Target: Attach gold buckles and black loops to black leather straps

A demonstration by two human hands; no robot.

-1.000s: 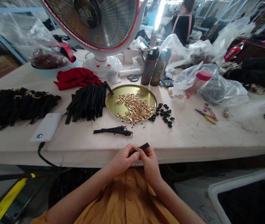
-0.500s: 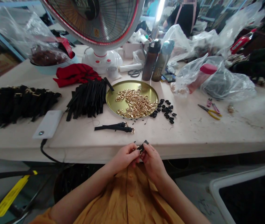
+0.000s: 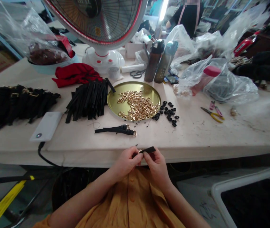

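Between my two hands, at the table's front edge, is a black strap point(image 3: 149, 149) with a small gold buckle point(image 3: 140, 152) on it. My left hand point(image 3: 129, 160) pinches the buckle end. My right hand point(image 3: 158, 163) is closed on the strap beside the buckle, and the strap's flat end sticks out past its fingers. Just beyond lie a few buckled black straps point(image 3: 116, 129). A round gold tray point(image 3: 112, 103) behind them holds a heap of gold buckles point(image 3: 138, 106). Small black loops point(image 3: 170, 110) are scattered at the tray's right.
Left of the tray lie a bundle of plain black straps point(image 3: 87, 101), a white power bank point(image 3: 46, 126) with a cable, and a pile of buckled straps point(image 3: 16, 103). A fan point(image 3: 103, 58), bottles point(image 3: 152, 61) and plastic bags stand behind. Pliers point(image 3: 212, 114) lie at right.
The strap has turned to lie more level, its flat end now pointing right. My right hand has shifted slightly right along it, while my left keeps hold of the buckle end.
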